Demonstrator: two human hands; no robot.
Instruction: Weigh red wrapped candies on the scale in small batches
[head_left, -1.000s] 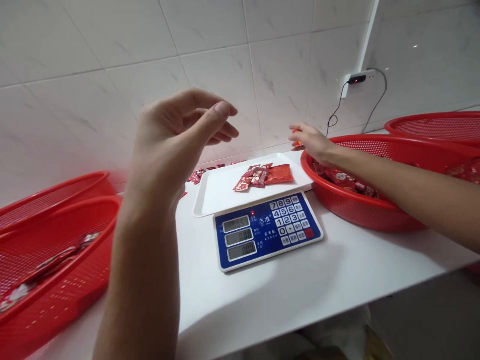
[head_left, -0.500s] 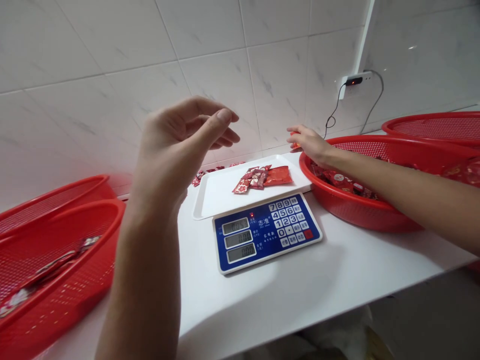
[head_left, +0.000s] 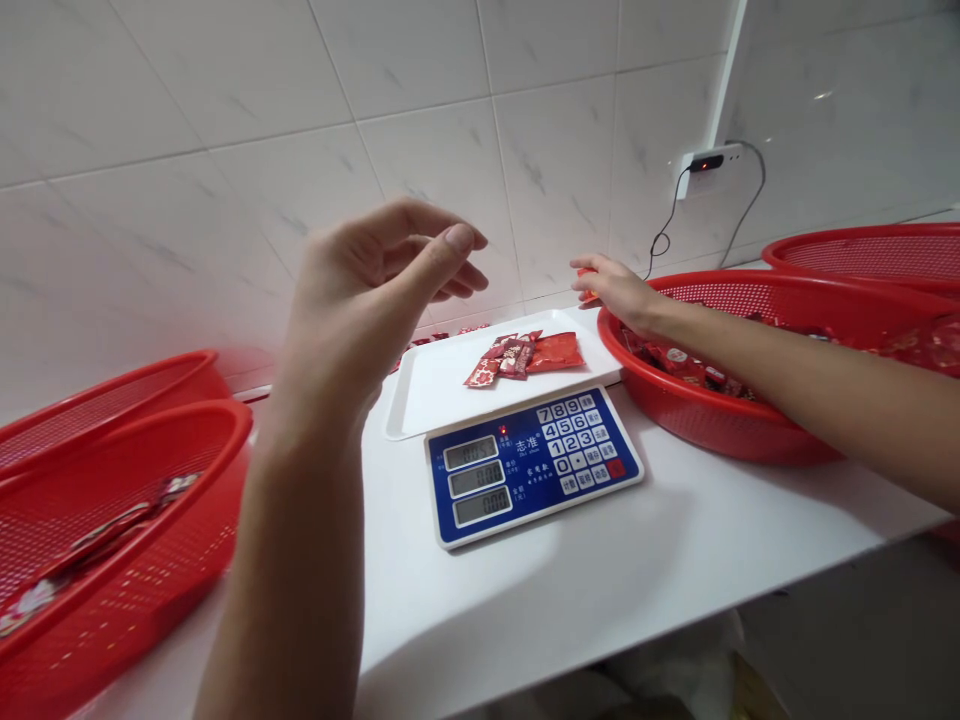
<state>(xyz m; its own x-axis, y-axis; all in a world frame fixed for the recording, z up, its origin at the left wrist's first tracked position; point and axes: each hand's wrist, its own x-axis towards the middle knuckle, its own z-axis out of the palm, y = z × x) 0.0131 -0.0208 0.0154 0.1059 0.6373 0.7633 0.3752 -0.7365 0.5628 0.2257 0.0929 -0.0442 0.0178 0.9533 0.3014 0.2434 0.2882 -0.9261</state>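
Note:
My left hand [head_left: 382, 290] is raised over the left side of the scale's white tray [head_left: 427, 390]. Its fingers are loosely bent and apart, and I see nothing in them. On the tray lie several small red patterned packets [head_left: 502, 360] beside a larger plain red packet [head_left: 556, 351]. My right hand [head_left: 619, 290] is above the far left rim of a red mesh basket [head_left: 750, 440] of packets. It is closed on a small red-orange packet [head_left: 587, 286], mostly hidden behind the fingers. The scale's blue keypad panel [head_left: 536, 465] faces me.
Two red baskets [head_left: 180, 510] stand at the left, the nearer one with some packets inside. Another red basket [head_left: 862, 240] is behind the right one. More packets [head_left: 472, 329] lie behind the tray. A plugged-in cable [head_left: 675, 205] hangs from the wall socket [head_left: 709, 165].
My left hand has shifted slightly right and down. My right hand has barely moved and keeps its hold on the small packet. The packets on the tray lie as before.

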